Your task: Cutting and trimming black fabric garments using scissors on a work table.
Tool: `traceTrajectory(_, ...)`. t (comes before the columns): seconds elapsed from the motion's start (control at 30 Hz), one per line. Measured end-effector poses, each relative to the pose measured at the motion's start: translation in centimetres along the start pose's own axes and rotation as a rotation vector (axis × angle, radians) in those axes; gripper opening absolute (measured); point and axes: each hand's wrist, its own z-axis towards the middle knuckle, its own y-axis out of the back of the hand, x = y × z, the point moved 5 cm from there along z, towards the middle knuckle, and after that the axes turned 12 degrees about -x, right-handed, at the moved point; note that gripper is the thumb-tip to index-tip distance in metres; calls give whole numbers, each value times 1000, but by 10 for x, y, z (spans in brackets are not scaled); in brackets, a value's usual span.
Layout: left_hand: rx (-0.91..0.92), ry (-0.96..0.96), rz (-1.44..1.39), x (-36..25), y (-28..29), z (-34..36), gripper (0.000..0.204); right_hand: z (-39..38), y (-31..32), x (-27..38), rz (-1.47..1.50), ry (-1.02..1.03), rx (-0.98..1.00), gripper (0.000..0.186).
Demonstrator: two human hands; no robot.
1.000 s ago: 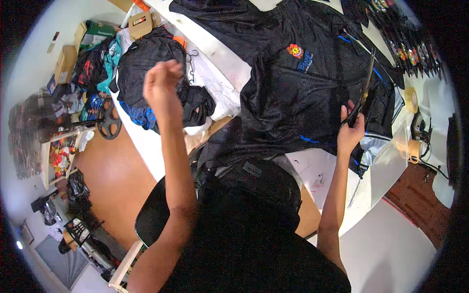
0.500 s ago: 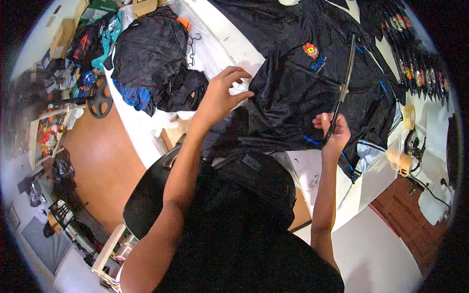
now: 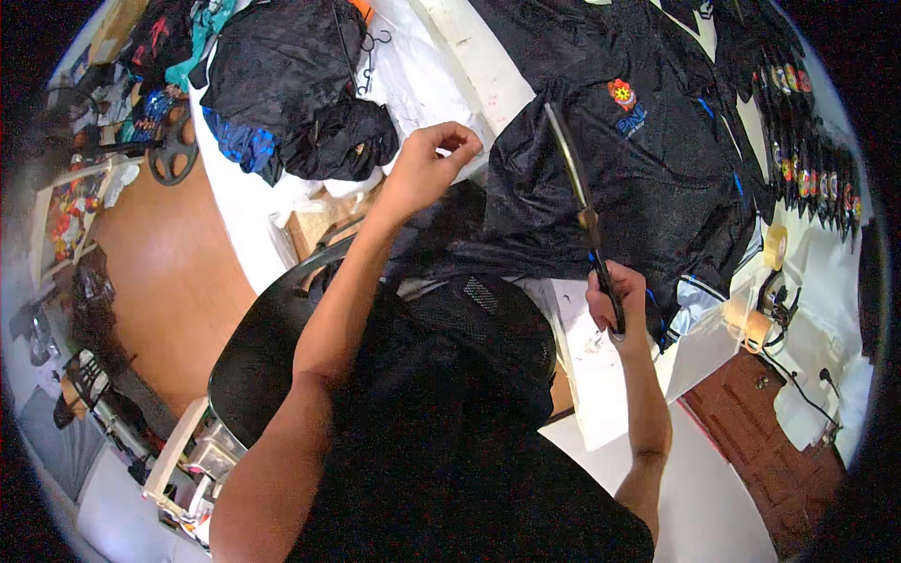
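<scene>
My right hand (image 3: 631, 302) grips long metal scissors (image 3: 587, 220) by their dark handles, the blades pointing up and a little left over the spread black garment (image 3: 591, 159), which has a red-and-yellow emblem and blue trim. My left hand (image 3: 434, 158) is empty, fingers loosely curled with a gap to the thumb, raised by the garment's left edge near white material. Left of it lies a heap of black clothing (image 3: 282, 84) with some blue fabric.
A white table (image 3: 235, 225) carries the clothes. Behind the heap are metal hooks (image 3: 374, 42). Tape rolls (image 3: 775, 244), cables and a row of dark emblem pieces (image 3: 807, 178) are at the right. A black chair (image 3: 258, 357) is below.
My left hand has moved right toward the black garment, its fingers curling. My right hand has moved down and left, and the scissors now tilt up-left instead of up-right. The view has also shifted.
</scene>
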Motion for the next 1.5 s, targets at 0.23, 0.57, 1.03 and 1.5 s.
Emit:
traceTrajectory(0.23,2,4,-152,11,-11,-1,22,2,13,14,-81,-103,157,32)
traceTrajectory(0.57,49,154,-279,8,5,-6,15,4,12,6,13,-241,283,40)
traceTrajectory(1.03,-73,-3,-133,-22,7,-21,11,6,7,8,104,-226,369,44)
traceTrajectory(1.5,-78,-107,-53,-34,6,-25,10,9,9,25,37,-248,281,38)
